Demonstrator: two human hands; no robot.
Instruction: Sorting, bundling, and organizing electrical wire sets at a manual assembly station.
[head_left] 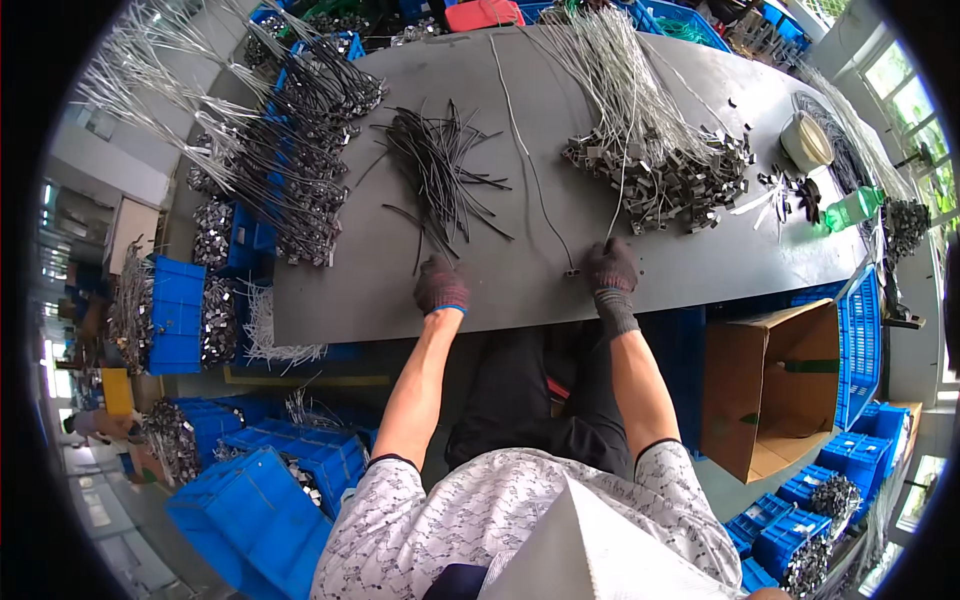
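My left hand, in a dark knitted glove, is closed at the near end of a loose pile of thin black tubes. A black tube runs into its fingers. My right hand, also gloved, is closed round a thin silvery wire that stretches back toward a big bundle of wires. Just left of that hand, a separate wire lies on the table, its small dark end piece close to my fingers. The bundle's dark metal end pieces are heaped beyond my right hand.
The grey table has a curved far edge. A white bowl, a green plastic bottle and loose scraps sit at its right. Blue crates with wire bundles stand left. An open cardboard box stands at the lower right.
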